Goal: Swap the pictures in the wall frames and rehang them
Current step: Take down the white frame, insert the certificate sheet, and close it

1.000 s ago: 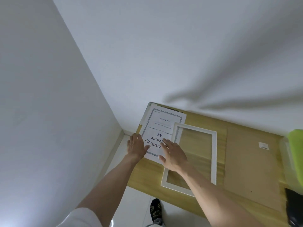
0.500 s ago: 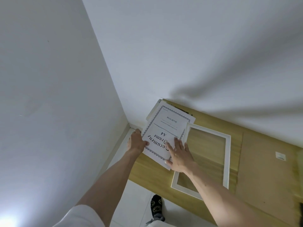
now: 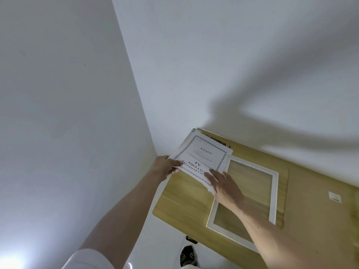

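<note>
Two plain white walls (image 3: 194, 55) meet in a corner that fills most of the view, soft grey shadows falling across the right-hand one above a light wooden table (image 3: 180, 200) with a rounded near corner, pushed against the wall near that corner. A pale glossy floor (image 3: 165, 249) shows below the table edge, where a foot in a black patterned sock (image 3: 186, 256) stands. On the table's right side lies a flat brown backing board (image 3: 314, 206) bearing a small white label (image 3: 334, 197). Just beside it, partly over its left edge, rests an empty white rectangular picture frame (image 3: 273, 200), flat, the wood visible through its opening. At the table's far left corner, a white printed sheet with an ornate blue border and the words "Document Frame A4" (image 3: 204, 154) lies on top of other pale sheets, its right edge overlapping the frame's upper left corner; something dark peeks out beyond them, too small to identify. The person's left hand (image 3: 167, 166), arm reaching from a white sleeve (image 3: 87, 259), clamps the sheet's left edge, thumb on top and fingers beneath. The right hand (image 3: 225, 185) lies flat with fingers extended and slightly spread, fingertips pressing the sheet's near corner, the palm over the frame's left rail.
</note>
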The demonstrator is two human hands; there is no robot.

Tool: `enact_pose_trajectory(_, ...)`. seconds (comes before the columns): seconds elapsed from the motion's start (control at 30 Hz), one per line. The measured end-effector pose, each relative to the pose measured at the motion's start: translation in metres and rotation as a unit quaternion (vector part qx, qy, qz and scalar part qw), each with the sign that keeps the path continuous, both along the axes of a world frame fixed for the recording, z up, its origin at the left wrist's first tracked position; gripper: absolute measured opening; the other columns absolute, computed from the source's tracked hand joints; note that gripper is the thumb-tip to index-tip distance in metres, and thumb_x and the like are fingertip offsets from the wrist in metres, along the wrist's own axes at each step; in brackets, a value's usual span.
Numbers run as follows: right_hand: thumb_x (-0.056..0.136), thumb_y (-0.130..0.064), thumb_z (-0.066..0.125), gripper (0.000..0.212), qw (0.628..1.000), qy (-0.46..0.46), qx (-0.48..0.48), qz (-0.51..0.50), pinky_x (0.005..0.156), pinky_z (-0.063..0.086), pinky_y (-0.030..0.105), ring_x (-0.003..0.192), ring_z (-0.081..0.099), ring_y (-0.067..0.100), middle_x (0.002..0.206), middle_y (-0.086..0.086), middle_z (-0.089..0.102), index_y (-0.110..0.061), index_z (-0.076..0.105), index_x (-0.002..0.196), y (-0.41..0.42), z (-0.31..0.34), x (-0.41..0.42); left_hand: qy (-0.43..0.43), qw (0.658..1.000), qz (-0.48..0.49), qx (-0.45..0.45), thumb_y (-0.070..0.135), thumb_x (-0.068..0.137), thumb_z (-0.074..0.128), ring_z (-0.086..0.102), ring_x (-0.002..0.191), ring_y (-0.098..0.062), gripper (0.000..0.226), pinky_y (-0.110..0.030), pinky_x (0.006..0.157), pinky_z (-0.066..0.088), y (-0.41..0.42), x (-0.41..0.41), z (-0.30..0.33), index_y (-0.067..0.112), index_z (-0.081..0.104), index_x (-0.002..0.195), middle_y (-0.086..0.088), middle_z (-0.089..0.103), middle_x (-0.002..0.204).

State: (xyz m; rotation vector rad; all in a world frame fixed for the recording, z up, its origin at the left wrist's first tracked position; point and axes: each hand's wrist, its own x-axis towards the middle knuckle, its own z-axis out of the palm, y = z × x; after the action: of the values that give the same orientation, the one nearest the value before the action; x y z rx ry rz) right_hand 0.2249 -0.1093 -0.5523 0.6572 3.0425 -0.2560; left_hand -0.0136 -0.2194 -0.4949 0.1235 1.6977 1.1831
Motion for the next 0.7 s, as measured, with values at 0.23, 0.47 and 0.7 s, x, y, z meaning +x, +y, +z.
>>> enact_pose_trajectory(0.23, 0.09, 0.0, 0.068, 0.03, 0.952, 0.245, -0.101, -0.15, 0.077, 0.058, 0.023, 0.087, 0.07, 0.014, 0.105, -0.001, 0.075, -0.014, 0.071, 0.116, 0.023, 0.059, 0.003, 0.067, 0.992, 0.024, 0.107, 0.05, 0.086, 0.068, 0.069, 0.079, -0.026, 0.064, -0.034, 0.068, 0.058, 0.019, 0.01, 0.055, 0.015, 0.051, 0.136, -0.009, 0.068, 0.11)
enact_pose_trajectory(0.47, 0.093, -0.023, 0.068, 0.007, 0.808, 0.418, -0.298, -0.29, 0.078, 0.054, 0.02, 0.091, 0.07, 0.0, 0.094, -0.014, 0.074, -0.017, 0.068, 0.096, 0.055, 0.134, 0.006, 0.159, 0.958, -0.018, 0.236, 0.084, 0.081, 0.03, 0.046, 0.131, -0.013, 0.083, -0.042, 0.111, 0.026, 0.045, 0.016, 0.103, 0.023, 0.065, 0.125, 0.005, 0.06, 0.134)
enact_pose_trajectory(0.7, 0.088, -0.027, 0.073, 0.013, 0.684, 0.518, -0.373, -0.354, 0.067, 0.042, 0.019, 0.073, 0.057, 0.005, 0.078, -0.01, 0.064, -0.018, 0.063, 0.09, 0.073, 0.174, 0.027, 0.184, 0.941, -0.063, 0.278, 0.022, 0.081, 0.074, 0.067, 0.103, -0.015, 0.033, -0.038, 0.101, 0.045, 0.067, 0.031, 0.12, 0.022, 0.067, 0.113, 0.005, 0.074, 0.104)
